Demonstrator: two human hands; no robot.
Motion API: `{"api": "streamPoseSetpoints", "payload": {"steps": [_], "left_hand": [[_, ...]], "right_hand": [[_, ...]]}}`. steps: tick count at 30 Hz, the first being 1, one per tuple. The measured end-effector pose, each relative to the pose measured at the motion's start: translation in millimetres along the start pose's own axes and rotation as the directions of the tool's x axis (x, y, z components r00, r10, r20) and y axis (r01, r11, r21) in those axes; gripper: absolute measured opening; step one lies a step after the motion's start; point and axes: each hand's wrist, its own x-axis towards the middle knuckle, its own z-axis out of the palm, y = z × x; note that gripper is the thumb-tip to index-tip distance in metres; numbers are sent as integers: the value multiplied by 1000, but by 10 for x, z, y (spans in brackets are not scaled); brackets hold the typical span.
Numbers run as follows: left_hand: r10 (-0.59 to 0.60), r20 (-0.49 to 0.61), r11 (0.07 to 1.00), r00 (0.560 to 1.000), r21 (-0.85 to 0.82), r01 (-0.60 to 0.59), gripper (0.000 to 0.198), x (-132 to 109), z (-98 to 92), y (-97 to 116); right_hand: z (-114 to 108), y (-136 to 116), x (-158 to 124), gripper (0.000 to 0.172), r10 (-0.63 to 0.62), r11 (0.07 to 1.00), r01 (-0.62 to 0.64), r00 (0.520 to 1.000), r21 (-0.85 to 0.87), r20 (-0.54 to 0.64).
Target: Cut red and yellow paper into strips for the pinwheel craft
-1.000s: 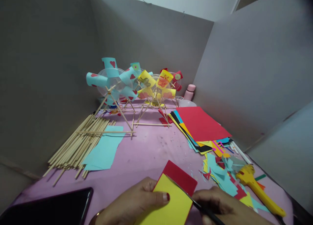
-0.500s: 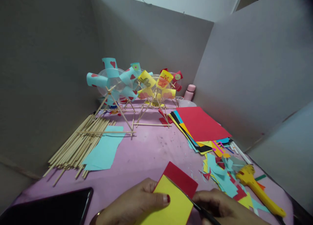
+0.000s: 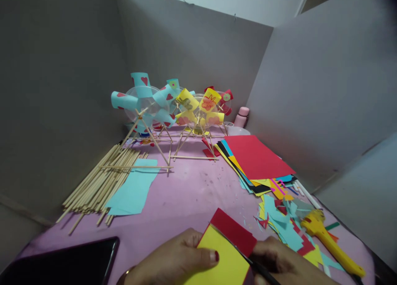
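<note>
My left hand point(image 3: 173, 260) presses a yellow paper piece point(image 3: 221, 262) flat at the near edge, thumb on top of it. Beneath the yellow piece lies a red paper piece point(image 3: 236, 232), showing at its far side. My right hand point(image 3: 285, 264) is closed round a thin dark pen or blade point(image 3: 259, 267) whose tip runs along the yellow piece's right edge. Both hands are cut off by the bottom of the picture.
A pink table point(image 3: 189, 190) carries a bundle of wooden sticks point(image 3: 99, 181), light blue paper point(image 3: 133, 190), several paper-and-stick wheel models point(image 3: 173, 107), a stack of coloured sheets point(image 3: 254, 159), paper scraps point(image 3: 285, 223), a yellow-handled tool point(image 3: 328, 241) and a black phone point(image 3: 62, 264). Grey partitions stand around it.
The view has shifted slightly, so hands and papers sit a little lower and further right. My right hand and pen have moved slightly along the yellow piece's edge.
</note>
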Motion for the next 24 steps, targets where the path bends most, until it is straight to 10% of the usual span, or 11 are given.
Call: {"api": "streamPoseSetpoints", "payload": {"steps": [17, 24], "left_hand": [[-24, 8, 999, 1000, 36, 23, 21, 30, -19, -64], [-44, -26, 998, 999, 39, 45, 25, 68, -31, -89]], "right_hand": [[35, 78, 85, 32, -75, 912, -20, 974, 409, 215], [18, 67, 102, 26, -9, 941, -56, 982, 332, 189]]}}
